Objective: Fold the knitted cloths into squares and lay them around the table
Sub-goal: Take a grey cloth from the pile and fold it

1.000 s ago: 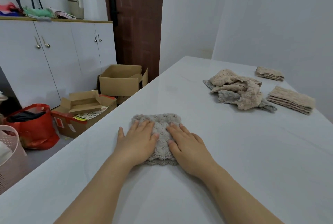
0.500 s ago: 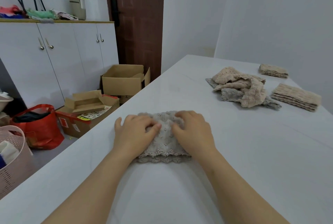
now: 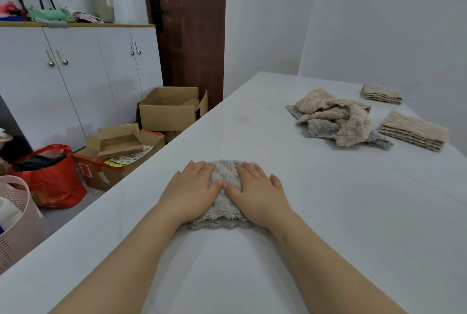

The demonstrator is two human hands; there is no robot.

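Seen from the head camera, a folded grey knitted cloth (image 3: 223, 174) is lying on the white table (image 3: 328, 225), close to its left edge and just ahead of the person. Both hands are lying flat on top of it with fingers straight and spread, grasping nothing: the left hand (image 3: 193, 188) is pressing down on the cloth's left half and the right hand (image 3: 257, 191) is pressing on its right half. The two thumbs are nearly touching over the middle of the cloth, and its scalloped near edge is showing below the wrists.

Farther along the table, well apart from the hands, a loose pile of beige and grey cloths (image 3: 333, 116) is sitting unfolded. Just to its right a folded beige stack (image 3: 414, 130) is resting near the wall, and a smaller folded beige cloth (image 3: 381, 94) is lying beyond it.

On the floor to the left, an open cardboard box (image 3: 169, 111) is standing beside the brown door (image 3: 189, 23), with a red bag (image 3: 50, 180) and a pink basket (image 3: 14, 220) sitting in front of the white cabinet (image 3: 75, 78)
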